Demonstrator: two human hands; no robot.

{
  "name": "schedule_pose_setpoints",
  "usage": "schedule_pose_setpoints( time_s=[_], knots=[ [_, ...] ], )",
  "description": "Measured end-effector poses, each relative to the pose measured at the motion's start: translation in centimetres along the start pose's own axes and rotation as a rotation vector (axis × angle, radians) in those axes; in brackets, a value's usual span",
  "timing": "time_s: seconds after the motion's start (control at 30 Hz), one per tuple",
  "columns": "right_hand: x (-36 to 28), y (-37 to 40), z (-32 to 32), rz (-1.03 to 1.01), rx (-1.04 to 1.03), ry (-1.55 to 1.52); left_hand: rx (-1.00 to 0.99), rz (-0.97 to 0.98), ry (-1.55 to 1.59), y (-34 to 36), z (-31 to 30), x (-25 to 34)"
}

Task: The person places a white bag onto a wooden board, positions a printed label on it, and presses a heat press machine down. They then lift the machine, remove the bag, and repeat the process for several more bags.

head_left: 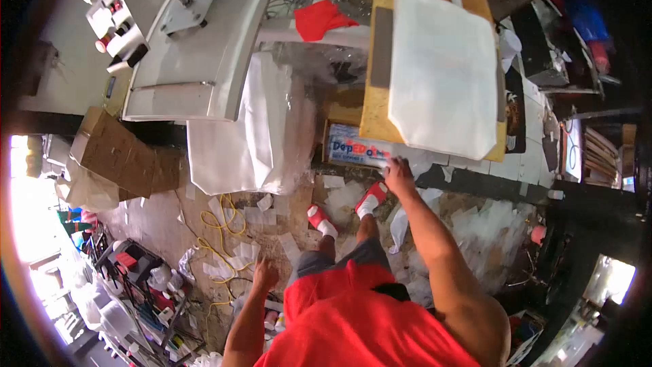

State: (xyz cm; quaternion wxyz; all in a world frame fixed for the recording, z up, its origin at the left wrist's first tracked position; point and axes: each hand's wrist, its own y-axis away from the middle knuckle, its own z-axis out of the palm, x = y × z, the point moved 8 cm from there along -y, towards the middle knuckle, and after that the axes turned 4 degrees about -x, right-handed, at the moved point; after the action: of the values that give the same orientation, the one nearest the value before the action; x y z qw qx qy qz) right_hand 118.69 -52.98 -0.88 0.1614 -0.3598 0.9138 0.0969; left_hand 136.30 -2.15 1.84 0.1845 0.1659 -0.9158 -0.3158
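Note:
My right hand reaches forward, its fingers loosely bent and slightly apart, at the right end of a printed panel with blue and red letters. Nothing shows in its grasp. Just above that hand, a white tote bag with a loop handle lies flat on a wooden board. My left hand hangs low over the floor by my left leg, its fingers curled in and holding nothing visible. White bag-like sheets hang from the table front, with clear plastic beside them.
A white table with a metal plate fixture stands at the upper left. Red cloth lies at the back. Cardboard leans at left. A yellow cord and scattered paper scraps lie on the floor; a tool-filled rack stands lower left.

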Motion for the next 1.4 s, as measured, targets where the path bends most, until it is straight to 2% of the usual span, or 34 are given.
schedule_pose_setpoints(
  time_s=[0.03,0.07,0.1,0.13,0.17,0.2,0.23,0.33,0.37,0.43,0.5,0.57,0.6,0.63,0.7,0.77,0.8,0.87,0.9,0.93,0.97,1.03,1.1,1.17,1.23,1.3,1.37,1.4],
  knots=[
    [1.1,-1.7,2.3,-0.001,-0.01,0.112,0.4,-0.34,0.419,4.3,6.8,-5.7],
    [1.5,-3.7,3.5,-0.001,-0.135,0.144,0.161,-0.562,0.576,8.3,7.2,-6.1],
    [0.6,-5.3,2.6,-0.075,0.072,0.182,0.007,-0.301,0.401,10.9,8.6,-5.6],
    [2.8,-6.9,6.1,-0.056,0.013,0.235,-0.322,-0.05,-0.001,13.4,15.1,-6.4],
    [5.0,-7.8,8.1,0.07,-0.047,0.169,0.163,-0.261,0.268,18.4,18.8,-10.4],
    [5.7,-8.6,8.7,0.035,0.02,0.25,0.034,-0.276,0.223,20.7,20.1,-10.9],
    [5.7,-8.4,8.6,-0.014,0.195,0.332,-0.093,-0.29,0.176,22.3,21.5,-11.5],
    [4.3,-8.6,6.8,-0.02,0.201,0.154,-0.237,-0.636,0.429,22.2,16.5,-11.0],
    [4.4,-8.6,6.7,0.012,0.155,0.14,-0.238,-0.639,0.428,21.0,15.7,-10.6],
    [4.3,-8.8,5.8,0.042,0.127,0.128,0.09,-0.554,0.627,17.3,12.2,-10.3],
    [3.6,-7.8,4.1,0.034,0.14,0.055,0.103,-0.502,0.607,11.7,10.4,-9.8],
    [3.6,-7.2,2.4,0.189,0.002,-0.018,-0.116,-0.287,0.35,4.1,1.6,-4.2],
    [3.5,-6.9,1.6,0.098,0.114,0.011,0.015,-0.333,0.531,1.8,-1.2,-2.8],
    [2.8,-6.1,0.2,0.119,0.123,0.051,0.143,-0.377,0.709,0.1,-3.7,-1.5],
    [1.5,-5.4,-0.7,0.107,-0.065,0.081,0.27,-0.192,0.779,-4.4,-10.1,3.2],
    [-3.3,-3.1,-6.0,-0.099,-0.06,-0.14,0.43,0.047,0.688,-8.2,-16.2,8.1],
    [-4.6,-1.2,-6.1,-0.218,-0.105,-0.114,0.471,0.086,0.693,-9.3,-20.4,11.3],
    [-9.8,1.7,-14.5,-0.369,-0.219,-0.354,0.53,0.151,0.701,-10.7,-28.6,17.5],
    [-11.2,2.3,-18.8,-0.375,-0.209,-0.45,0.602,0.263,0.624,-10.9,-32.0,20.7],
    [-10.9,2.4,-22.0,-0.361,-0.156,-0.493,0.676,0.372,0.546,-11.2,-34.6,23.3],
    [-10.4,2.6,-24.8,-0.351,-0.108,-0.539,0.687,0.386,0.544,-11.8,-35.7,24.5],
    [-6.9,1.8,-29.9,-0.184,-0.071,-0.641,0.313,0.41,0.686,-14.6,-35.3,26.4],
    [-2.0,0.7,-33.3,0.002,0.047,-0.759,0.272,0.424,0.731,-16.8,-36.2,27.2],
    [3.5,-0.7,-34.2,0.069,0.192,-0.847,0.264,0.194,1.028,-19.2,-38.4,26.7],
    [7.0,-2.4,-35.7,0.063,0.345,-0.881,0.534,0.247,1.102,-21.3,-41.3,26.7],
    [9.4,-4.7,-35.4,0.115,0.359,-0.982,0.611,0.283,1.164,-22.5,-45.1,28.7],
    [10.9,-6.7,-35.3,0.174,0.378,-1.079,0.705,0.27,0.942,-25.6,-48.0,29.0],
    [11.2,-7.4,-36.4,0.152,0.509,-1.02,0.744,0.235,0.912,-27.0,-49.6,29.1]
  ],
)
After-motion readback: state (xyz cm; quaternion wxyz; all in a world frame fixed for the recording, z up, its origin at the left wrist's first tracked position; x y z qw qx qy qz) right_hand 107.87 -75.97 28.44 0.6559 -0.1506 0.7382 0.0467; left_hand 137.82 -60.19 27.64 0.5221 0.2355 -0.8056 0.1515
